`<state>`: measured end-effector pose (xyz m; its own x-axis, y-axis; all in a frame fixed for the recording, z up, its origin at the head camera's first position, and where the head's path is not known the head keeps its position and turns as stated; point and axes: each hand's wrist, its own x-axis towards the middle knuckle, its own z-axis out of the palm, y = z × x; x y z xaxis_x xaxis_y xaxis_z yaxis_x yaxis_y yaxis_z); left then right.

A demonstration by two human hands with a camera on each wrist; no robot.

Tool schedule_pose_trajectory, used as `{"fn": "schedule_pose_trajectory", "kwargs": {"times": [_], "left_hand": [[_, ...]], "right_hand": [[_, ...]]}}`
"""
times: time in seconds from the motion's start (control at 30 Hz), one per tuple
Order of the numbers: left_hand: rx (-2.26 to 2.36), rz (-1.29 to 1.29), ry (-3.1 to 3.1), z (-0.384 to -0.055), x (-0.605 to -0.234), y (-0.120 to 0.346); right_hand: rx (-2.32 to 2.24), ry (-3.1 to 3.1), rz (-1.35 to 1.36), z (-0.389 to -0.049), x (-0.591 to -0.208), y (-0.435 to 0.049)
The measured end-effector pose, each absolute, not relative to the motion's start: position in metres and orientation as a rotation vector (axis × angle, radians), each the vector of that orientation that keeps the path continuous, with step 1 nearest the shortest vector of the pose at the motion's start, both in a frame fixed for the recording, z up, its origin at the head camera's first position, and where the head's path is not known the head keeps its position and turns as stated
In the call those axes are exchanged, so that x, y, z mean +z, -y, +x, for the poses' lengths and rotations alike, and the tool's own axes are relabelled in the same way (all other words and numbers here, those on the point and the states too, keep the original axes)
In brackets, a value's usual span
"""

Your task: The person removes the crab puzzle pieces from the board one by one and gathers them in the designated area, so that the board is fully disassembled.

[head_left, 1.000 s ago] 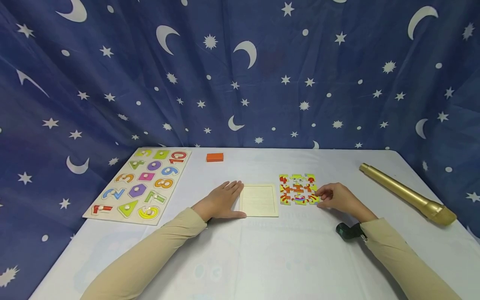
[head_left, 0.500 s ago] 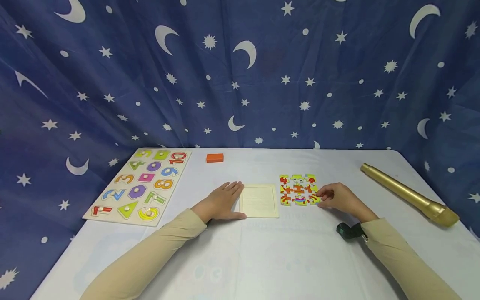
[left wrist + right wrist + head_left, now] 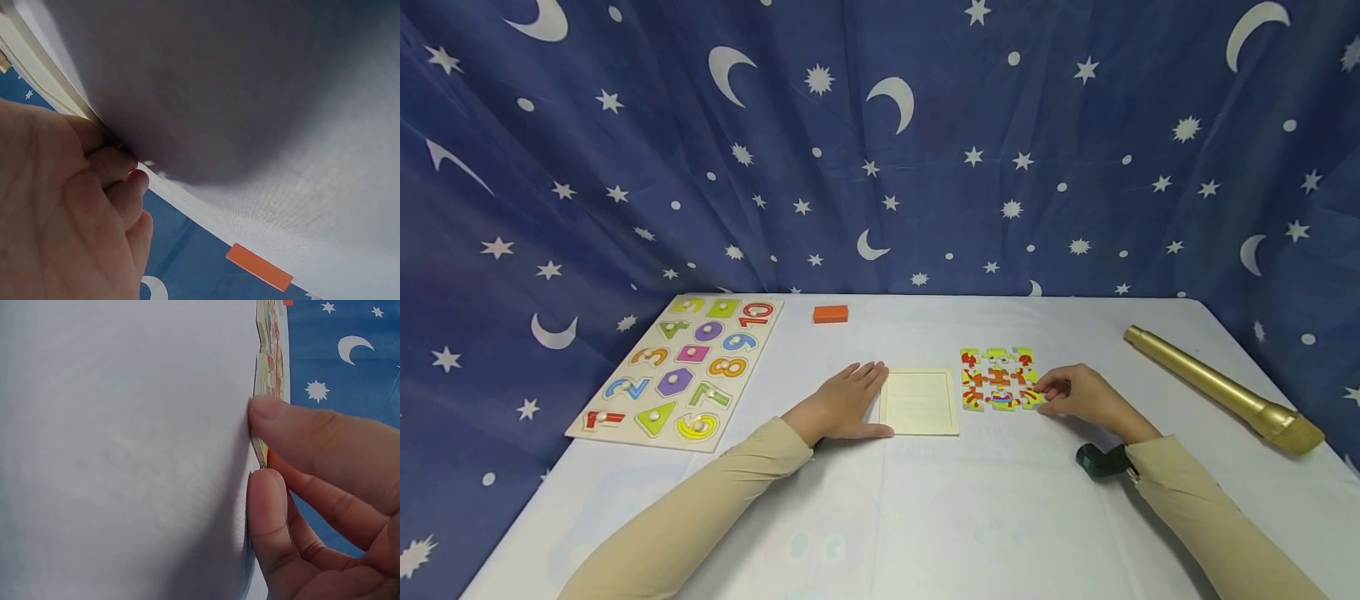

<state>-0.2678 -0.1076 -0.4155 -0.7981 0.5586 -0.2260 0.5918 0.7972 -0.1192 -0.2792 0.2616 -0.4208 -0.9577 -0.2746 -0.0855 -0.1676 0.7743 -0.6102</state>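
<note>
My left hand [image 3: 848, 403] lies against the left edge of a pale wooden puzzle tray [image 3: 920, 403], its fingers extended and thumb at the near left corner. The left wrist view shows these fingers [image 3: 128, 194] at the tray's rim. Right of the tray, several colourful jigsaw puzzle pieces [image 3: 998, 377] lie in a square with small gaps between them. My right hand [image 3: 1086, 402] pinches the near right corner puzzle piece [image 3: 1028, 398] between thumb and finger. In the right wrist view, this puzzle piece [image 3: 260, 449] is seen edge-on, low on the table, between the fingertips [image 3: 269, 494].
A number-and-shape peg board [image 3: 681, 371] lies at the left. An orange block [image 3: 831, 314] rests near the far edge. At the right lies a long gold tube-like object [image 3: 1213, 383] with a wider end. A blue curtain [image 3: 880, 167] hangs behind the white table [image 3: 970, 517].
</note>
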Motion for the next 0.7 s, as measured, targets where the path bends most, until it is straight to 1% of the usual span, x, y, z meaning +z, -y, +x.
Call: {"fn": "schedule_pose_trajectory", "kwargs": {"times": [0.7], "left_hand": [[-0.272, 0.902, -2.815, -0.266, -0.4157, 0.1072]], "right_hand": [[-0.921, -2.791, -0.356, -0.2805, -0.422, -0.2621]]}}
